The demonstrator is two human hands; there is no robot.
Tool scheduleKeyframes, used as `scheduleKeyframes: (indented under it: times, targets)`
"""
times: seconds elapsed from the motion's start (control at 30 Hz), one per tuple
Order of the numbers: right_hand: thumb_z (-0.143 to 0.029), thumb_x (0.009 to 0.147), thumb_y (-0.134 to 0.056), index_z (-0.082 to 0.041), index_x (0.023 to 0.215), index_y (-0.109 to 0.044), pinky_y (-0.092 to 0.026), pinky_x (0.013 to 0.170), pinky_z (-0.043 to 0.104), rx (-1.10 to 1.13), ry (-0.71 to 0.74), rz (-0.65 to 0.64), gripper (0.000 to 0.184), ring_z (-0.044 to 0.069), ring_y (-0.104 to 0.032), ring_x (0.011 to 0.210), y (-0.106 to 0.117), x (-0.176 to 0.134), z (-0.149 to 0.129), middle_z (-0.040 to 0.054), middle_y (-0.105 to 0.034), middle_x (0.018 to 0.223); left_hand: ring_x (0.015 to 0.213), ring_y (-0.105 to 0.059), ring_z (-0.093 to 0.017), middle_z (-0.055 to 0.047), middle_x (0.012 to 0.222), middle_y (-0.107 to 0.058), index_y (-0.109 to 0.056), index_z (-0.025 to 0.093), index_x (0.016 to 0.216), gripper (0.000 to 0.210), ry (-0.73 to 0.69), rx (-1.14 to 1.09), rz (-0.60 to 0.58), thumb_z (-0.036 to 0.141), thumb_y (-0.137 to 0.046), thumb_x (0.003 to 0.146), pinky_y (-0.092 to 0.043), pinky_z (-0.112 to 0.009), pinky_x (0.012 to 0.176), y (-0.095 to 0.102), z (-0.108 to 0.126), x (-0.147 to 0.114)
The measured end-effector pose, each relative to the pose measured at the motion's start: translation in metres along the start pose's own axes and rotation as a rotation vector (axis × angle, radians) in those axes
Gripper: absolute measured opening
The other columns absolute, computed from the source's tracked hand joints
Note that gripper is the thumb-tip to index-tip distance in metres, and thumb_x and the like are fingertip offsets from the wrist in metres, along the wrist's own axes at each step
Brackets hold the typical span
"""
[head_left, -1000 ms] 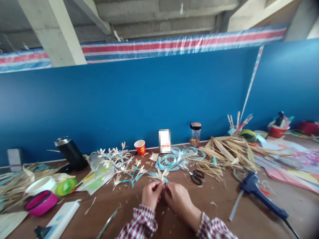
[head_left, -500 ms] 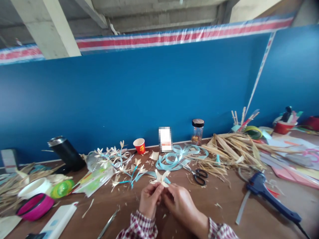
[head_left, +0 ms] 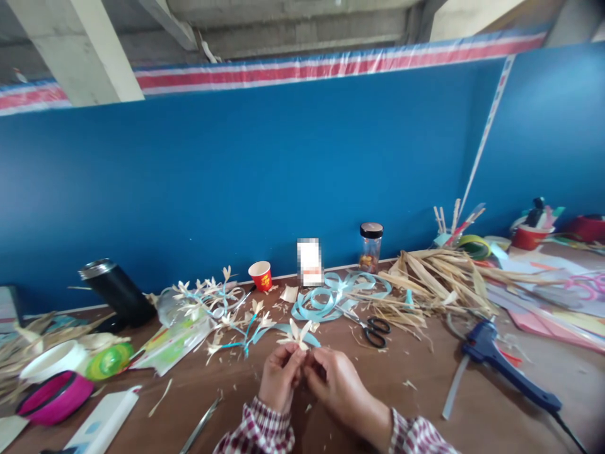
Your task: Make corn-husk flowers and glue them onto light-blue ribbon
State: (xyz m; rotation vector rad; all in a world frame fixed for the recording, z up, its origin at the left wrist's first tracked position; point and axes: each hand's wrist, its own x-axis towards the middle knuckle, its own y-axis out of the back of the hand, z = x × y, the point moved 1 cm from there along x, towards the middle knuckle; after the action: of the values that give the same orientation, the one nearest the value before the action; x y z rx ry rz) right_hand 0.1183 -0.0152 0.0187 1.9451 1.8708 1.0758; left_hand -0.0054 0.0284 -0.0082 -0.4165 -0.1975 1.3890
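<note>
A pale flower of dried husk petals (head_left: 297, 334) stands up from the fingertips of my left hand (head_left: 280, 377), which is pinched closed at its base. My right hand (head_left: 341, 384) is beside it, thumb and fingers closed close under the petals. What lies between the right fingertips is hidden. Behind the flower runs a light blue ribbon (head_left: 278, 329). Just left of it lies a branch with blue-wrapped stems and small husk flowers (head_left: 246, 334). Tweezers (head_left: 202, 424) rest on the table left of my wrists.
Black-handled scissors (head_left: 375, 331) lie ahead to the right, by coiled blue ribbon (head_left: 326, 302) and dried husks (head_left: 435, 277). A blue glue gun (head_left: 510, 372) rests at right. A red paper cup (head_left: 260, 277), a jar (head_left: 370, 249) and a black flask (head_left: 118, 293) stand towards the back.
The view has shifted slightly, so most things appear a little further left. My left hand still grips the flower, while the right fingertips sit slightly lower, off the petals.
</note>
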Motion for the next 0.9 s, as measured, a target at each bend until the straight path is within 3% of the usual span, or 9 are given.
scheduleKeyframes:
  times: [0.27,0.37,0.47,0.6,0.73,0.9]
  targets:
    - [-0.018,0.078,-0.051,-0.017,0.069,-0.056,-0.031,0.050,0.018,0.089,-0.017,-0.015,0.010,0.010,-0.046,0.053,0.002,0.003,0.005,-0.0012,-0.057,0.061,0.036,-0.031,0.002,0.006,0.049,-0.050,-0.062,0.011,0.063,0.028,0.066,-0.167,0.018,0.032,-0.079,0.058,-0.024,-0.010,0.035,0.000,0.007,0.003]
    - [-0.020,0.080,-0.049,-0.016,0.073,-0.059,-0.034,0.052,0.019,0.120,-0.040,0.021,0.012,0.011,-0.050,0.055,0.008,0.006,0.009,0.0000,-0.059,0.063,0.042,-0.037,0.001,0.005,0.056,-0.051,-0.062,0.013,0.066,0.020,0.043,-0.390,-0.091,0.025,-0.077,0.062,-0.028,-0.008,0.036,0.009,0.025,0.004]
    - [-0.023,0.083,-0.046,-0.016,0.079,-0.059,-0.036,0.052,0.020,0.112,-0.070,0.060,0.015,0.012,-0.051,0.055,0.017,0.013,0.012,0.0006,-0.060,0.063,0.050,-0.045,0.000,0.005,0.063,-0.052,-0.062,0.016,0.069,0.015,0.002,-0.645,-0.274,0.020,-0.076,0.065,-0.035,-0.008,0.042,0.025,0.051,-0.001]
    - [-0.022,0.084,-0.046,-0.017,0.088,-0.060,-0.039,0.056,0.021,-0.123,-0.035,-0.032,0.016,0.014,-0.057,0.061,0.021,0.037,0.010,0.0019,-0.064,0.071,0.053,-0.048,-0.002,0.006,0.061,-0.052,-0.061,0.019,0.068,0.015,-0.076,-0.818,-0.467,0.013,-0.075,0.064,-0.041,-0.010,0.045,0.045,0.077,-0.007]
    - [-0.017,0.082,-0.047,-0.017,0.085,-0.063,-0.042,0.066,0.025,-0.329,0.058,-0.128,0.016,0.017,-0.060,0.073,0.002,0.074,-0.002,0.0069,-0.066,0.081,0.055,-0.050,-0.003,0.007,0.061,-0.055,-0.061,0.020,0.067,0.016,-0.133,-0.876,-0.503,0.014,-0.075,0.064,-0.042,-0.010,0.046,0.056,0.085,-0.008]
    - [-0.009,0.079,-0.050,-0.018,0.085,-0.065,-0.040,0.082,0.029,-0.383,0.227,-0.226,0.019,0.020,-0.056,0.092,-0.045,0.109,-0.023,0.0083,-0.065,0.092,0.054,-0.050,-0.002,0.008,0.060,-0.055,-0.061,0.022,0.064,0.020,-0.184,-0.976,-0.469,0.013,-0.078,0.060,-0.040,-0.009,0.044,0.065,0.093,-0.007]
